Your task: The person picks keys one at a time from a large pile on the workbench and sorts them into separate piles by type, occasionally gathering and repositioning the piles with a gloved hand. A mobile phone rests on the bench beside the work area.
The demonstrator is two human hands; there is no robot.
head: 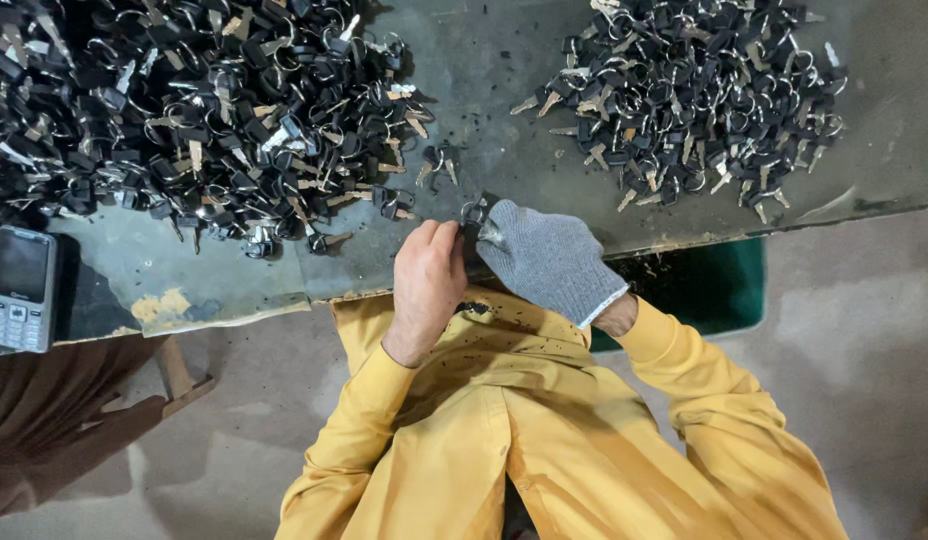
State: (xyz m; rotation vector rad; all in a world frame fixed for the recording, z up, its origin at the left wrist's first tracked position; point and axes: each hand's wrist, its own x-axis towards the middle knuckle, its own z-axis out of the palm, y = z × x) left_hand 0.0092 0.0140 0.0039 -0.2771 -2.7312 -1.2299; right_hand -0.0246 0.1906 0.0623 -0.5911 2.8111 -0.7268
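Here, at the frame's centre, the bare left hand (429,275) and gloved right hand (544,260) both pinch a black-headed key on a ring (474,212) over the counter (484,70) edge. Judging by the heaps, the upper-left pile (184,110) remains larger than the upper-right pile (694,90).

So there's one big key pile (184,110) sitting at the desk's (504,80) far left and another key pile (694,90) at the far right. A phone (22,288) is lying at the near-left edge, and both hands are meeting at the near edge, between the piles.
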